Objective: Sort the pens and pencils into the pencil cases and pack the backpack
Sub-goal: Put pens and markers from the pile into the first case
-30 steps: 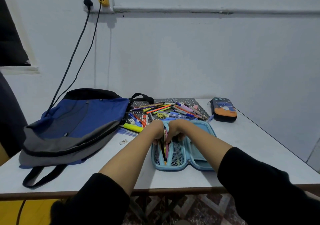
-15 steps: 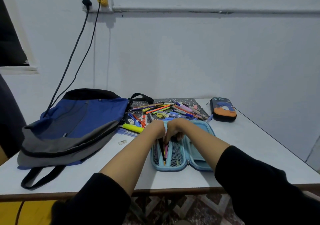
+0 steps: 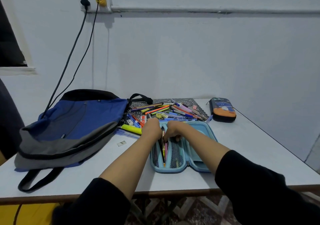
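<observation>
A light blue pencil case (image 3: 199, 155) lies open near the table's front edge, with mesh pockets in its left half. Several pens and pencils (image 3: 164, 151) stand in the slot between the pockets. My left hand (image 3: 152, 129) is at the case's far left corner, back up, with its fingers curled onto the case. My right hand (image 3: 173, 131) is beside it, its fingers curled down on the tops of those pens. Behind the case, a loose pile of pens and pencils (image 3: 166, 111) lies on a dark patterned mat. A blue and grey backpack (image 3: 78, 124) lies flat at the left.
A second, dark pencil case (image 3: 222, 109) with an orange end lies zipped at the back right. A yellow highlighter (image 3: 131, 129) and a small eraser (image 3: 121, 143) lie left of the blue case. Two cables (image 3: 69, 60) hang from a wall socket to the backpack.
Both hands stay at the far end of the blue case. The right hand's fingers have shifted slightly on the pens in the slot. Nothing else has moved.
</observation>
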